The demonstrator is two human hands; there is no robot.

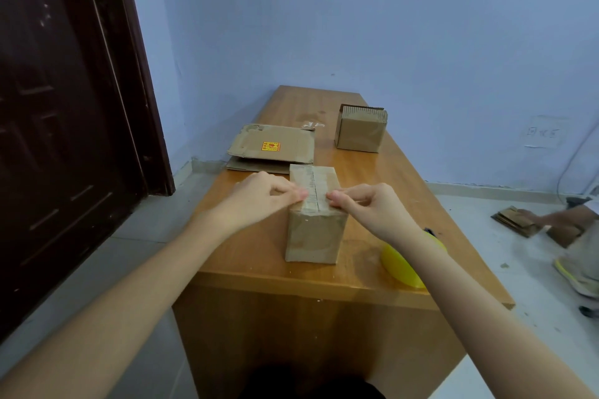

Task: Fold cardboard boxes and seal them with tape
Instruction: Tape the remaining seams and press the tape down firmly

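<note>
A small brown cardboard box (312, 233) stands on the wooden table (246, 256) near its front edge, its top flaps closed and covered by a strip of tape along the seam. My left hand (259, 196) has curled fingers and its fingertips press on the left top flap. From the other side, my right hand (366, 204) does the same on the right flap. A yellow tape dispenser (400, 264) lies on the table to the right of the box, partly hidden by my right forearm.
Flattened cardboard boxes (272, 147) lie stacked at the table's left edge. Another assembled box (359, 133) stands further back on the right. A dark door (64, 107) is at the left. On the floor at right, another person's hand (534, 219) touches cardboard pieces.
</note>
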